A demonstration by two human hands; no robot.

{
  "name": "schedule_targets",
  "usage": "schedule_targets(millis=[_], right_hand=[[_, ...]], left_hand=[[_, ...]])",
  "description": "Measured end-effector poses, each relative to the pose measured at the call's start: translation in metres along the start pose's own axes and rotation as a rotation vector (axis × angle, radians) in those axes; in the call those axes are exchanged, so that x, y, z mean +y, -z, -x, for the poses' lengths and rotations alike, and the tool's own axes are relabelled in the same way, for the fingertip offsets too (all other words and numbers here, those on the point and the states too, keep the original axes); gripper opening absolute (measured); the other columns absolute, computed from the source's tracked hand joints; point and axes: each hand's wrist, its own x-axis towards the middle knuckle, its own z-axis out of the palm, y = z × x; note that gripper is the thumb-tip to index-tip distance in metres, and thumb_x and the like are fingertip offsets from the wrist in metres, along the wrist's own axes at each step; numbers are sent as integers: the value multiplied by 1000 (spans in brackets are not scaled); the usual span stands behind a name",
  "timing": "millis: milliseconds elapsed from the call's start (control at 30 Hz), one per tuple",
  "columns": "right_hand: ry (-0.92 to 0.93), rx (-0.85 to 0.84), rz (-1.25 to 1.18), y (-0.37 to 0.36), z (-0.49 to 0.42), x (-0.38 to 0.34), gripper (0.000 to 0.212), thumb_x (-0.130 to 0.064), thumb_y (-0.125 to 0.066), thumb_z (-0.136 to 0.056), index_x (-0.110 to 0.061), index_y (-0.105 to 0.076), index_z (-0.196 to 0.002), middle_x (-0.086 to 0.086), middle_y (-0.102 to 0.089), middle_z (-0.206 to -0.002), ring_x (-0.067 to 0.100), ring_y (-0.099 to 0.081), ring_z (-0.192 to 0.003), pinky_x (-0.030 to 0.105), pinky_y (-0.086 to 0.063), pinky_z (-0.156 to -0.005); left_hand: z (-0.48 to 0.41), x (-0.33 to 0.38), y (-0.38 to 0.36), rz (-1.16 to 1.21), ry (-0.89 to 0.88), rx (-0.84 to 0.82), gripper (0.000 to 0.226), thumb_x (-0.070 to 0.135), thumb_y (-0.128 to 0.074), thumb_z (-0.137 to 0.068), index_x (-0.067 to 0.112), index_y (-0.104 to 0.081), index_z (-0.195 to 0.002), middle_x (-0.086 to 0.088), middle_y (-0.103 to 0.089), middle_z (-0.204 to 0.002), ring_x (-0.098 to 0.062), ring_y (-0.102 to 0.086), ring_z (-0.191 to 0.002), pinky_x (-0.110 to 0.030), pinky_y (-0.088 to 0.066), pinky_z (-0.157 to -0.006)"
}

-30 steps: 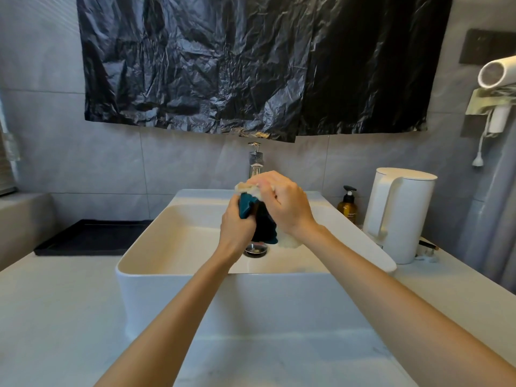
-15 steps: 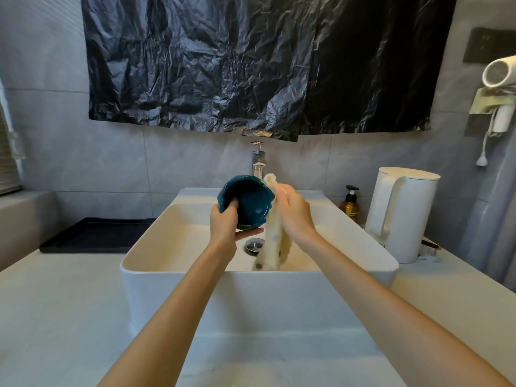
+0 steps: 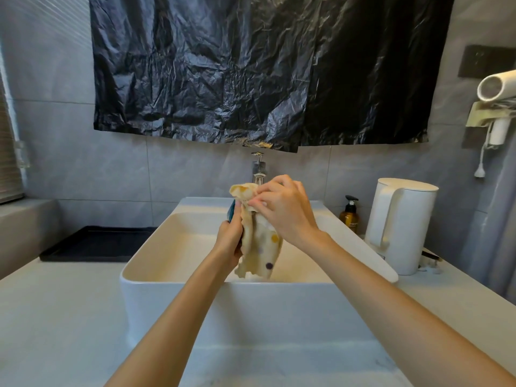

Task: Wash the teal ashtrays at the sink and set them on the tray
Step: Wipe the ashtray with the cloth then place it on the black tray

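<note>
Left hand is closed round a teal ashtray over the sink; only a sliver shows, so facing & long axis can't be told. Right hand pinches a spotted cloth vs it. Prob. wiping step; next needs the cloth off, then a carry left to the empty black tray.

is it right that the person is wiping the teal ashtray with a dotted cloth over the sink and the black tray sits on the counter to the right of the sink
Not quite. In the head view the black tray sits on the counter to the left of the sink, not the right. The rest holds: the dotted cloth is wrapped over the teal ashtray above the basin.
</note>
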Motion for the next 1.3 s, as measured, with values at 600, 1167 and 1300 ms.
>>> schedule_targets(millis=[600, 1167, 1300], right_hand=[[-920, -310, -703, 0, 20, 25, 17, -32, -50, -96, -27, -52, -112, 5, -62, -115, 23, -58, -104, 46, -50, -94], [-801, -512, -885, 32, 6, 40, 8, -17, -60, -92, -9, -64, -93, 3, -66, -82, 10, -62, -71, 17, -51, -56], [-815, -414, -771, 22, 1, 35, 32, -25, -71, -84, -6, -57, -106, 5, -62, -90, 13, -62, -79, 24, -53, -65]], left_hand=[[7, 0, -11, -157, -61, -236, 61, 67, -40, -86, 19, -62, -117, -7, -72, -105, -26, -67, -101, -40, -54, -90], [9, 1, -1, 117, -2, -765, 95, 55, -74, -66, 19, -31, -144, -15, -52, -136, -31, -56, -121, -43, -53, -87], [15, 5, -3, 170, -16, -752, 84, 54, -79, -61, 17, -48, -130, -15, -61, -125, -31, -59, -116, -49, -52, -91]])
